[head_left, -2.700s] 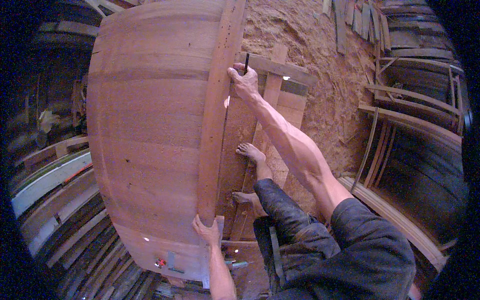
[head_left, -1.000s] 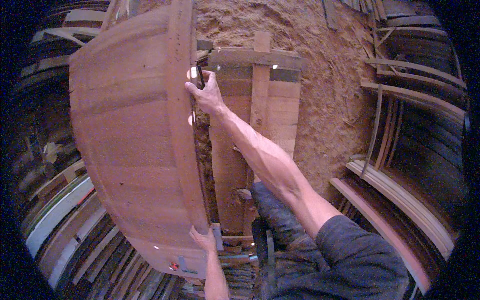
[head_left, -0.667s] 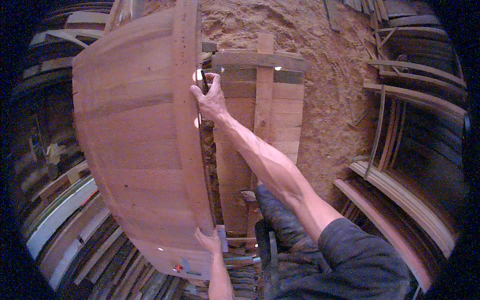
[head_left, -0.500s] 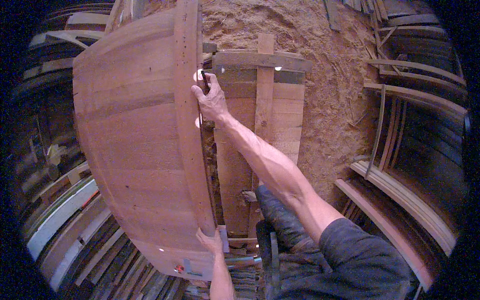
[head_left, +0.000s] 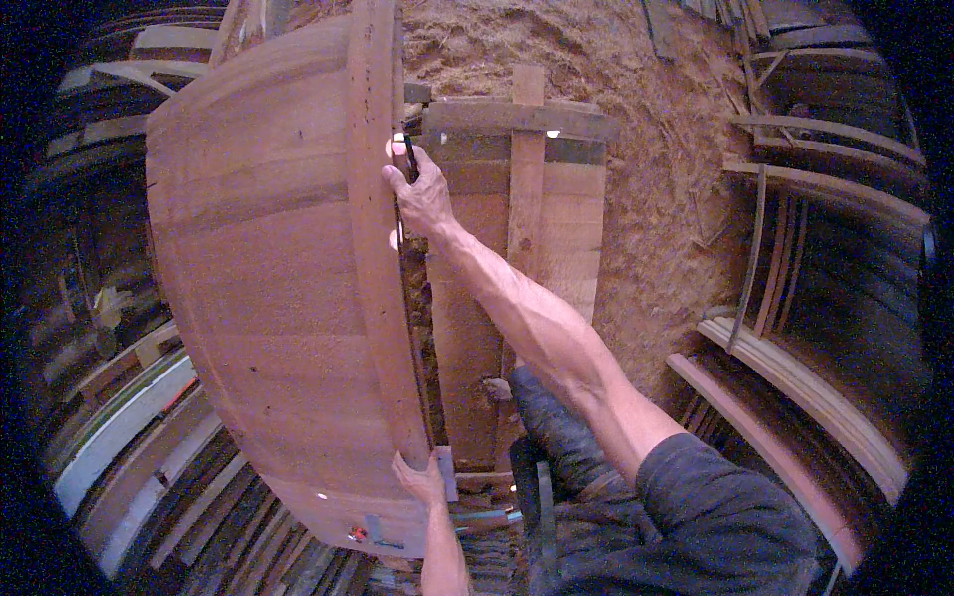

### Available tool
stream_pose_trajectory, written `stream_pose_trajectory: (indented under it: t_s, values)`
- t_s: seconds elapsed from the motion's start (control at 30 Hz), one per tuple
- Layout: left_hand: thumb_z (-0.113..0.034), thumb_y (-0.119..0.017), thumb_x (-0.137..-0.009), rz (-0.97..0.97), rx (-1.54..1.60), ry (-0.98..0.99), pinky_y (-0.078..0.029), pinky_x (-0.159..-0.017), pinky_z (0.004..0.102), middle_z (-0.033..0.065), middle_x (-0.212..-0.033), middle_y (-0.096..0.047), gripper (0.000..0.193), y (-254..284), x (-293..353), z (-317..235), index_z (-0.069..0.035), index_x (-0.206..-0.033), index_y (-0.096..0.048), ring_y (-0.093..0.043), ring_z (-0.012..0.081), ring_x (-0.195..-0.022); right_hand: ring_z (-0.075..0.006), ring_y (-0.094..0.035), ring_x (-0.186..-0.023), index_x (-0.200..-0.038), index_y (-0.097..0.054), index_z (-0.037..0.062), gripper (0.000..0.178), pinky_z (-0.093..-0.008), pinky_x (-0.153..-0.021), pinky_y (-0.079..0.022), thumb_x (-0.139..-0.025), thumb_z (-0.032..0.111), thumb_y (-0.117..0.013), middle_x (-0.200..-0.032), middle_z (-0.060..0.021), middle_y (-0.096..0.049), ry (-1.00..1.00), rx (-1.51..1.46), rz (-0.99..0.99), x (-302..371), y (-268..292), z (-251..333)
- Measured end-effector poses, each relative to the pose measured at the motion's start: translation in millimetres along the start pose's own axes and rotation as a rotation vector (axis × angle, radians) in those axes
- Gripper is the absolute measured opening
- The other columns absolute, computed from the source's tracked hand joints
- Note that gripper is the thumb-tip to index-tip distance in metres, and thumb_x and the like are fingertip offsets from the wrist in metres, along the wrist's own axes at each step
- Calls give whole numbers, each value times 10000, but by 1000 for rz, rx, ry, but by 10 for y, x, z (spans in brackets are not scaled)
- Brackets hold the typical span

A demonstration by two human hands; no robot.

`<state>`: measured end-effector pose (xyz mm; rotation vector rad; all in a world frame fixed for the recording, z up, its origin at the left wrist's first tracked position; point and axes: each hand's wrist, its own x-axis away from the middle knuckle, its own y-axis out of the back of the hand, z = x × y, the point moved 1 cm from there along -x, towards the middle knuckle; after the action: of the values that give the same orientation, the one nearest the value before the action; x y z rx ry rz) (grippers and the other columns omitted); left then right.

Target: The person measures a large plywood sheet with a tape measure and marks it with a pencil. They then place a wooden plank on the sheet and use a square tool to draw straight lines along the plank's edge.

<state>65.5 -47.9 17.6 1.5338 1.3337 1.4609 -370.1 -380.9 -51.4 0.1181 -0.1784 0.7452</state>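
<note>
A long, narrow wooden board runs lengthwise along the right edge of a broad wooden tabletop. My right hand, arm stretched far forward, is closed around a slim dark stick-like object at the board's far right edge. What kind of tool it is cannot be made out. Near the board's close end, my left hand grips its edge, thumb on top and the other fingers partly hidden. Just right of that hand is a pale flat piece. Bright spots of light fall by my right hand.
Lower to the right stands a plank structure with a crosspiece. Sawdust covers the ground beyond. Stacked lumber lines the right side, and more boards lie at lower left. A small tool rests on the tabletop's near end.
My right hand has shifted very slightly, and the dark object in it shows a little more. My left hand stays on the board.
</note>
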Motion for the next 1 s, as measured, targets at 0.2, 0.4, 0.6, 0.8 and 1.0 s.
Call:
stream_pose_trajectory:
  t_s: [0.2,0.4,0.6,0.8,1.0]
  values:
    - [-157,-905,-654,12,43,10,-381,-1095,505,284,-1328,-522,838,38,27,-40,82,-1342,-491,-475,456,-1267,-238,-659,-914,-1243,-607,99,370,-372,-839,-518,-917,245,-707,-996,-101,-689,-24,4,33,29,56,29]
    - [-143,-912,-634,-29,4,-42,-394,-1080,505,276,-1315,-532,843,2,64,106,79,-1335,-498,-495,456,-1244,-299,-675,-931,-1258,-592,86,419,-408,-847,-522,-901,266,-715,-1004,-148,-693,-19,66,29,60,53,13]
    - [-149,-917,-629,-8,-9,-18,-399,-1073,510,279,-1300,-542,847,20,110,141,79,-1330,-500,-502,465,-1231,-320,-678,-928,-1228,-579,51,409,-421,-848,-524,-907,269,-707,-997,-171,-688,40,152,29,106,40,-100]
    - [-141,-918,-625,3,-9,-12,-384,-1090,511,278,-1324,-531,858,8,134,176,62,-1343,-495,-484,464,-1258,-294,-667,-934,-1220,-571,43,391,-411,-858,-519,-909,238,-704,-1011,-157,-676,44,110,25,133,34,-146]
    - [-116,-914,-621,13,3,3,-371,-1109,512,272,-1340,-526,865,15,151,191,56,-1354,-488,-471,456,-1285,-271,-648,-935,-1235,-553,33,398,-395,-866,-515,-911,212,-699,-1022,-139,-655,76,102,51,137,35,-183]
